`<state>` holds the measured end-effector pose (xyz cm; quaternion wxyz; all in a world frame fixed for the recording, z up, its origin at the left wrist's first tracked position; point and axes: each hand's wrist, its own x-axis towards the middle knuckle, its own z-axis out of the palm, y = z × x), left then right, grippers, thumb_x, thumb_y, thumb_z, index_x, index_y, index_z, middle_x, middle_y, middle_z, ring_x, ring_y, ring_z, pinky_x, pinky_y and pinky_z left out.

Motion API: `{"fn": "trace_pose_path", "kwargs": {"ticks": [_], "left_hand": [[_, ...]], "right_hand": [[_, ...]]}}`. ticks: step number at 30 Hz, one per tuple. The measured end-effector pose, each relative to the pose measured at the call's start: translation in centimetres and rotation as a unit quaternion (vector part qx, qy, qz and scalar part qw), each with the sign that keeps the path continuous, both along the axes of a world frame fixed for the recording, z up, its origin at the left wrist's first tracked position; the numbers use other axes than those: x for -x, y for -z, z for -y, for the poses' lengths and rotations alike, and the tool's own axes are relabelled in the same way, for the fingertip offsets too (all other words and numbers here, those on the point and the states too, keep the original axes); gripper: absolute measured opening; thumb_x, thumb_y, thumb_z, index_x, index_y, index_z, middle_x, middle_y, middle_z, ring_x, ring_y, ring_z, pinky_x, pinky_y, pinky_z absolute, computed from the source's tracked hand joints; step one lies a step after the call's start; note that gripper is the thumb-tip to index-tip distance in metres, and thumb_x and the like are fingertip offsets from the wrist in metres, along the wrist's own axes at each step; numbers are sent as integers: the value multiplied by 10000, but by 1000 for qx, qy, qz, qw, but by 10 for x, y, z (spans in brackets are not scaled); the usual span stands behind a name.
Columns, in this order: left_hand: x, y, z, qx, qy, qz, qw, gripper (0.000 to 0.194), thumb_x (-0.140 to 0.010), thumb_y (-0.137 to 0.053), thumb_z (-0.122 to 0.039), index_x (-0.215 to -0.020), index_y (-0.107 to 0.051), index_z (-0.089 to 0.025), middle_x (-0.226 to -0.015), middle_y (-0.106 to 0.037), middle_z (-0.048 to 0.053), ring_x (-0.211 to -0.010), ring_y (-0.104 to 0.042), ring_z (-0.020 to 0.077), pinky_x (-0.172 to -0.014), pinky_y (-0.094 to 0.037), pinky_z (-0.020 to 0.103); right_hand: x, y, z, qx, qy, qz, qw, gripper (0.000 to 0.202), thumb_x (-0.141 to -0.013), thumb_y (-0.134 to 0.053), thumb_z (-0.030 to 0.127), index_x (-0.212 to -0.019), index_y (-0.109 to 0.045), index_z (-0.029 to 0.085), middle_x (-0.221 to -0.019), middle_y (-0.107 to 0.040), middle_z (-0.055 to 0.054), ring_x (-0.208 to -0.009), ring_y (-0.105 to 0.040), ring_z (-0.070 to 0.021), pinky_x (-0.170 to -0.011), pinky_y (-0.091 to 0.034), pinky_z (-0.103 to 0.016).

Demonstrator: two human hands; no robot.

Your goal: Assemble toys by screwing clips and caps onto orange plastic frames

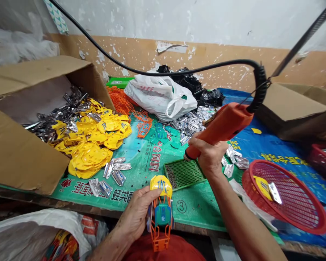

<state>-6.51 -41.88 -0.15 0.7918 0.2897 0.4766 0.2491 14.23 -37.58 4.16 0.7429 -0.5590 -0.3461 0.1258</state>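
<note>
On the worktable (197, 214), with a wall (212, 23) behind it, a cardboard box (24, 152) stands at the left, plastic parts (91, 159) spilling from its right side, while a carrier bag (152, 96) sits at back centre before a heap of parts (194, 85). A tray (191, 172) holding screws (172, 174) lies just beyond the toy vehicle (163, 214) in the left hand (137, 212) and below the power tool (224, 125) in the right hand (212, 156). At the right, a basket (322, 221) contains two pieces, with a second box (293, 105) behind it.
</note>
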Motion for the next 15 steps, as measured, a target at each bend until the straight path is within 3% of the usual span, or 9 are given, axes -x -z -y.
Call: {"fn": "trace_pose_path", "kwargs": {"ticks": [6,15], "left_hand": [[-2,-4,-1,19,-4,11,1000,266,-596,-812,-324,-679,-703,-96,-499,-594,1,-410,-494,72,-398,-423,168],[-4,-5,-2,33,7,20,999,337,-619,-807,-296,-865,-733,-78,-633,-706,67,-485,-597,118,-451,-490,202]], "right_hand": [[-2,5,0,-1,-23,-12,1000,131,-546,-767,186,-589,-644,199,-587,-612,30,-526,-555,-143,-530,-477,-318],[0,1,2,1,-27,-20,999,152,-548,-779,176,-601,-642,215,-615,-611,23,-548,-549,-154,-550,-466,-336]]}}
